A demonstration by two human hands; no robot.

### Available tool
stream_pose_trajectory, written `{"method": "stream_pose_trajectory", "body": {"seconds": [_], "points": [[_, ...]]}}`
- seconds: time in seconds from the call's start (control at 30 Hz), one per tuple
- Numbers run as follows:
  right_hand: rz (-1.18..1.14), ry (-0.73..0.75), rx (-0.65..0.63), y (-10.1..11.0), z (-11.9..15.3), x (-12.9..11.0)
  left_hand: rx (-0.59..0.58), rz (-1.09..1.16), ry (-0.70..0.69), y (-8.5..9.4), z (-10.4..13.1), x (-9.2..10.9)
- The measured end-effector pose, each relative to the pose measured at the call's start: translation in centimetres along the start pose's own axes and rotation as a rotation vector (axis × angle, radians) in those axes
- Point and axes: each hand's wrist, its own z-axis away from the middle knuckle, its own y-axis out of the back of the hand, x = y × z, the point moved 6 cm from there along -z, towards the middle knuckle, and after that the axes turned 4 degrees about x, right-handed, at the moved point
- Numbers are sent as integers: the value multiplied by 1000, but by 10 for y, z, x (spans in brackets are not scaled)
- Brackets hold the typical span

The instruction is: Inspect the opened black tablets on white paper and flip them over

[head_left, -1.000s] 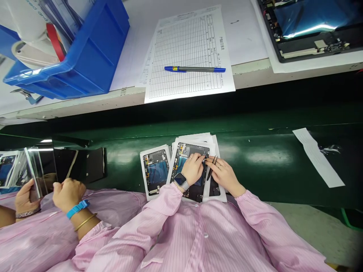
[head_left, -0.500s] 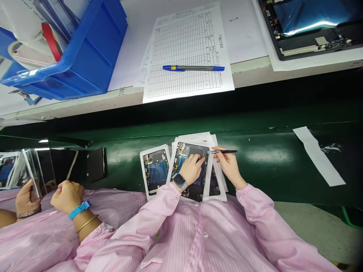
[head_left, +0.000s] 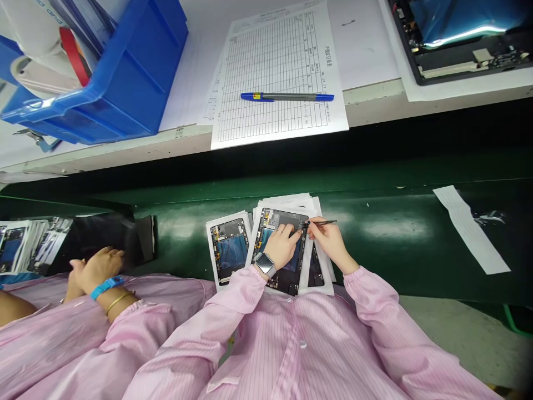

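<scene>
An opened tablet [head_left: 265, 228] with a blue-filmed battery lies on white sheets above my lap. My left hand [head_left: 281, 246], with a watch on its wrist, rests on it, fingers spread over the upper part. At the tablet's upper right edge, my right hand [head_left: 327, 240] pinches dark tweezers [head_left: 325, 223], their tip end hidden at the fingers. Another opened tablet [head_left: 231, 253] on white sheets is just left of it. Partly under the white sheets to the right, a third tablet [head_left: 315, 269] shows.
A co-worker's hands [head_left: 97, 272] are at the left, near black sheets and stacked tablets [head_left: 12, 244]. On the shelf sit a blue bin [head_left: 137, 72], a form [head_left: 275, 66] with a pen [head_left: 291, 97], and a large opened tablet [head_left: 470, 64]. A paper strip [head_left: 472, 230] lies right.
My right hand has moved slightly left with the tweezers, closer to the tablet's upper right edge. My left hand stays in place. The clear panel in the co-worker's hand is no longer visible there.
</scene>
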Motion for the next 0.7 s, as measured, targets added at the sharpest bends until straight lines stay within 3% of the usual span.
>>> {"method": "stream_pose_trajectory", "body": {"seconds": [0.33,0.7], "points": [[141,112,-29,-1,5,-18,-2,23,-3,1,5,-4],[196,174,-78,-5,5,-23,-1,59,-13,0,8,-7]]}}
